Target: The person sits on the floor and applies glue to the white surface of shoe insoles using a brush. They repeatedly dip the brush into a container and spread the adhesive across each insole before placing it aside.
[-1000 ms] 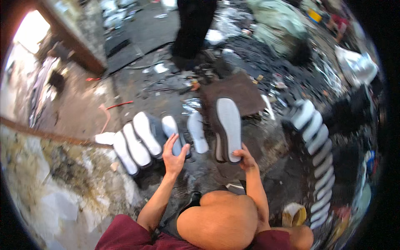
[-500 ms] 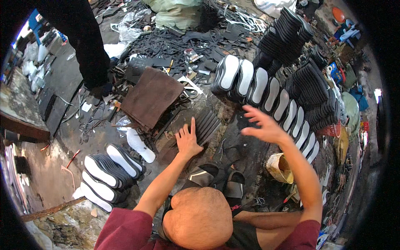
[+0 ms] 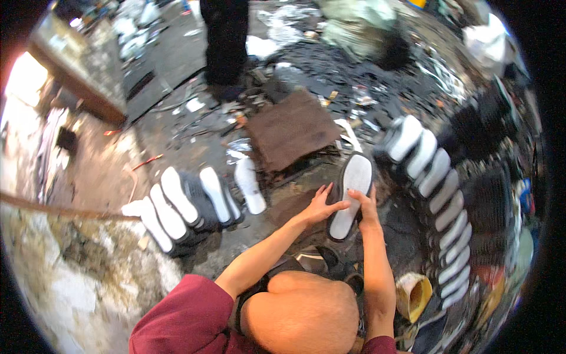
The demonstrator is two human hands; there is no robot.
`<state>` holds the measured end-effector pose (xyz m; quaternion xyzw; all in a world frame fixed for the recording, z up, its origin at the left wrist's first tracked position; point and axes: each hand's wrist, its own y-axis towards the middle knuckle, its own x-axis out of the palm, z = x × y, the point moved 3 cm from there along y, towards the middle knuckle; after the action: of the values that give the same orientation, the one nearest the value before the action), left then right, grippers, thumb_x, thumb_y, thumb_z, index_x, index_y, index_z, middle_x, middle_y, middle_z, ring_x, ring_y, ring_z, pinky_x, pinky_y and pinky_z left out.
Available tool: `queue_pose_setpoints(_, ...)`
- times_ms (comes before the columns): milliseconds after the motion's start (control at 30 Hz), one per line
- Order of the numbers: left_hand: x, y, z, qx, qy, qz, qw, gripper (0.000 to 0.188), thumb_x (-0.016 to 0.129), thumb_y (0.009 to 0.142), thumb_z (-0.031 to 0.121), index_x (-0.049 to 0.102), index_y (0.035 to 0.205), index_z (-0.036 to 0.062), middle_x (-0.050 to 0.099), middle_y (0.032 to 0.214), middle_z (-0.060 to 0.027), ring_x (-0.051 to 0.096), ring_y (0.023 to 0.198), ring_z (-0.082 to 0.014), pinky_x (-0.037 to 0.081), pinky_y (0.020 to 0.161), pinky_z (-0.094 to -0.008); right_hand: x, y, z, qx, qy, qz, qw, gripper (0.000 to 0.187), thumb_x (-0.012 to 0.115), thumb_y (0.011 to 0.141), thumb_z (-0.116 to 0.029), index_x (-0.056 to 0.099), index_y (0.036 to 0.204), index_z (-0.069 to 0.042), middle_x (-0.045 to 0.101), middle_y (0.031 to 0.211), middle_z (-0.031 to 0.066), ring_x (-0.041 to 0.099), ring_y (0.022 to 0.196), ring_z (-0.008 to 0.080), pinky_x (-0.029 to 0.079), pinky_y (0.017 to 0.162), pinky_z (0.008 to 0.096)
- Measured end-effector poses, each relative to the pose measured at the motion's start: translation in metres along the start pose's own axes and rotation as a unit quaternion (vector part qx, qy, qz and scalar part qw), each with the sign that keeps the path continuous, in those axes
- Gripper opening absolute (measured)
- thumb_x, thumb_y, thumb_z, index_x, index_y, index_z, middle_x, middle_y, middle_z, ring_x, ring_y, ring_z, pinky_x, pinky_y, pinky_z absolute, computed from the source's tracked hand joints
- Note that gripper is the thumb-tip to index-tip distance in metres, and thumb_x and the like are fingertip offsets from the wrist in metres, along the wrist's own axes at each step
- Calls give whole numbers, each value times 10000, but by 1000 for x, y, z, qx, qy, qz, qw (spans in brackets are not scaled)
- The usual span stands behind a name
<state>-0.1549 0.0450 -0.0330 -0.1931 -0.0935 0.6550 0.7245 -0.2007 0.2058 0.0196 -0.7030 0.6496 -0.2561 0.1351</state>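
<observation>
Sole [image 3: 356,175], white-faced with a dark rim, was found between the two hands, its long axis running from one o'clock to seven. Left hand [image 3: 319,209] met it from eight o'clock, thumb over the white face, fingers at the left rim; right hand [image 3: 369,216] grasped it from four o'clock, thumb on the face, fingers about the right edge. Neither was nearer: both touched it. Finger placement underneath could not be told. Brown sheet [image 3: 293,131] lay apart, between ten and eleven o'clock; row of soles [image 3: 451,220], at three.
</observation>
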Motion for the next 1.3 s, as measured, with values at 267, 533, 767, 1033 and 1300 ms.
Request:
queue_pose_setpoints(267, -140, -243, -68, 78, 47, 548, 832, 359, 744, 864, 98, 646, 1201, 19, 650, 1175, -95, 628, 1056, -190, 513, 897, -331, 190, 14, 56, 55, -108, -274, 954, 1117, 865, 639, -243, 242, 1553, -89, 510, 1394, 170, 505, 1262, 312, 357, 1085, 435)
queue_pose_setpoints(533, -200, -317, -144, -71, -389, 722, 568, 616, 753, 873, 272, 492, 1380, 39, 548, 1251, -97, 532, 1075, -195, 430, 983, -353, 335, 48, 173, -33, -365, -300, 881, 1343, 863, 619, -568, 121, 1559, 39, 377, 1497, 312, 443, 1357, 417, 366, 1119, 449)
queue_pose_setpoints(767, -222, -290, -159, -103, -596, 563, 563, 1136, 762, 736, 633, 155, 1590, 194, 74, 1664, -71, 116, 1515, -302, 65, 1207, -530, 366, -65, 151, -338, -526, -250, 739, 963, 712, 799, -586, 261, 1578, -243, 115, 1618, 278, 190, 1465, 498, 254, 1097, 694)
queue_pose_setpoints(1033, -204, -271, -175, -166, -510, 673, 509, 824, 774, 835, 349, 345, 1491, 95, 409, 1475, -94, 393, 1340, -268, 275, 1138, -489, 358, -81, 149, -440, -617, -307, 576, 609, 579, 920, -549, 437, 1485, -372, 97, 1666, 103, 118, 1500, 441, 257, 1052, 760)
queue_pose_setpoints(1300, -252, -257, -87, 38, 218, 610, 761, 428, 694, 854, 97, 610, 1258, -20, 561, 1318, -207, 519, 1190, -399, 428, 1027, -437, 350, -57, 144, -408, -594, -285, 632, 461, 595, 924, -409, 567, 1385, -393, 223, 1641, 69, 252, 1481, 370, 393, 1046, 618)
